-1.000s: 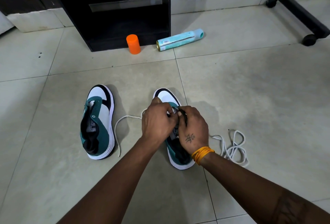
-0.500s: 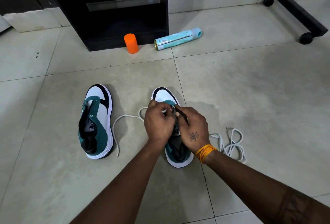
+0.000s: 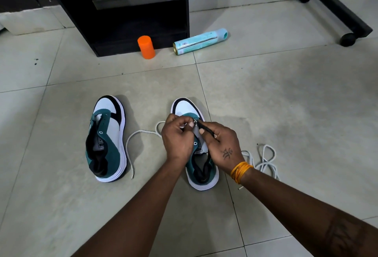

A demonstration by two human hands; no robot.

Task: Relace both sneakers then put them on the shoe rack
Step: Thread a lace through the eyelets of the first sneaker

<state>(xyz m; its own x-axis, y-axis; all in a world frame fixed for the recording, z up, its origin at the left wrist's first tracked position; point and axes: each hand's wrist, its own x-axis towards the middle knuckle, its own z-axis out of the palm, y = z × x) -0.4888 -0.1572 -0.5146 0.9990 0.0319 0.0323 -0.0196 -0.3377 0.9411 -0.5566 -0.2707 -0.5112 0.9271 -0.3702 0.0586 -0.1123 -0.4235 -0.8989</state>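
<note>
— Where are the sneakers?

— Both on the floor tiles. The right-hand sneaker (image 3: 201,166) sits at centre frame under my hands; the other sneaker (image 3: 106,140) lies left of it, unlaced, apart.

— And your grip?

— My left hand (image 3: 178,138) pinches the white lace (image 3: 141,134) near the front eyelets. My right hand (image 3: 221,144) pinches the tongue and upper edge, holding it open.

— How will it handle?

— The lace looks soft and limp, so I'd judge it best held right at the stiff tip. The shoe seems light; it may slide on smooth tile, so I'd steady it by the upper. A second lace (image 3: 266,160) lies coiled at right.
</note>
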